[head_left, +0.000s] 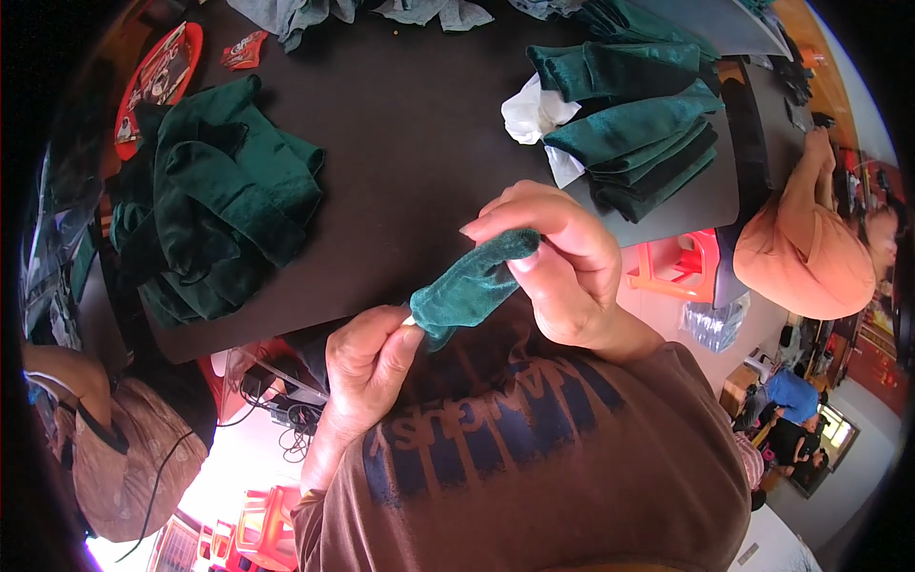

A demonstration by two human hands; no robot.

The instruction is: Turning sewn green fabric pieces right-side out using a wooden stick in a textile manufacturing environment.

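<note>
A small tube-like piece of dark green velvet fabric [467,289] is held up in front of my chest, above the near table edge. My right hand [562,262] pinches its upper end between thumb and fingers. At the lower end, my left hand [367,362] is closed on a thin pale stick [410,321] whose short visible bit meets the fabric; the rest of it is hidden. To the left lies a crumpled pile of green velvet [214,191]. Folded green velvet pieces [634,129] are stacked at the right, with white crumpled material [534,110] beside them.
On the dark table [410,124] sit a red oval tray [195,57] and a small red packet [244,51] at far left. Grey cloth [305,14] lies along the far edge. People sit at left [133,458] and right [805,253]. A red stool [677,267] stands at right.
</note>
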